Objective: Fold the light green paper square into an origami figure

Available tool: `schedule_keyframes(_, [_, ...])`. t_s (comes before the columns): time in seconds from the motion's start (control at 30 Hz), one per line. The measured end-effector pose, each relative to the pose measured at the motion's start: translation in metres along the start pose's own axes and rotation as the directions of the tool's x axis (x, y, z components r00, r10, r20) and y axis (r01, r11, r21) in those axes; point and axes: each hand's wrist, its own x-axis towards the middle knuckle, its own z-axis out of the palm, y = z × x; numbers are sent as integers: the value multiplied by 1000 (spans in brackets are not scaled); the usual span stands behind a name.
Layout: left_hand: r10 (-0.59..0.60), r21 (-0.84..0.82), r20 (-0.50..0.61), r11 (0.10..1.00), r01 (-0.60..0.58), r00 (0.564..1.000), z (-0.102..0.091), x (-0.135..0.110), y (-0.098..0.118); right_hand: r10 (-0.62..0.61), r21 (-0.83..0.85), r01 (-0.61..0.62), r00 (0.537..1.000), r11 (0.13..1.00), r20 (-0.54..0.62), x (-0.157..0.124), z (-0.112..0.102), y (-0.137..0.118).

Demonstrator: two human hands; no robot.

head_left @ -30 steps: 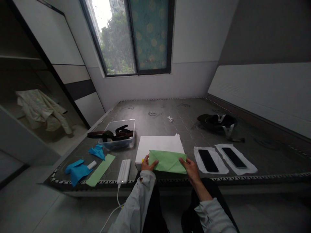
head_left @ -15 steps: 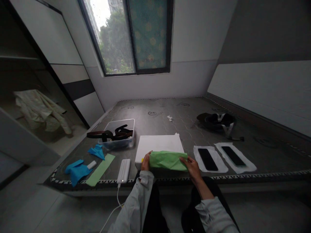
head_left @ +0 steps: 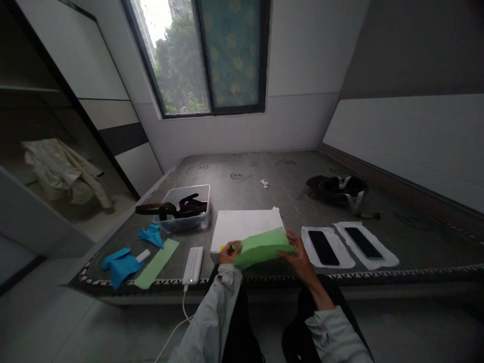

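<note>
My left hand (head_left: 230,253) and my right hand (head_left: 298,258) hold a folded sheet of green paper (head_left: 260,248) by its two ends. The sheet is raised at a tilt, its right end higher, just above the near edge of a flat white board (head_left: 242,228). Part of the board's near edge is hidden behind the paper and my left hand. A small patch of yellow shows by my left thumb, too small to identify.
A grey mattress (head_left: 242,171) carries a clear tub of dark belts (head_left: 185,217), blue folded paper (head_left: 119,267), a green paper strip (head_left: 156,263), a white power bank (head_left: 192,265), black phones on white sheets (head_left: 323,248), and a dark bag (head_left: 336,187).
The green paper has gone from a wide, flat folded shape to a narrower, thicker fold. Its right end now tilts up, and my right hand has turned with it.
</note>
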Motion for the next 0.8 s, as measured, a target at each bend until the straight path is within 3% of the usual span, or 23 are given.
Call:
schedule_keyframes(0.2, [70,41,-85,997,-67,994,-10,6,-2,-120,-240,182,961,954,251,-2,-17,-1])
schedule_keyframes(0.43, [48,46,-193,998,-40,980,-19,33,-11,-131,-491,308,923,815,362,3,-33,14])
schedule_keyframes(0.63, [21,198,-255,980,31,967,-30,46,-18,-145,-559,274,954,783,264,10,-31,19])
schedule_keyframes(0.8, [42,416,-414,897,148,909,-32,43,-13,-207,-627,253,967,737,147,12,-28,22])
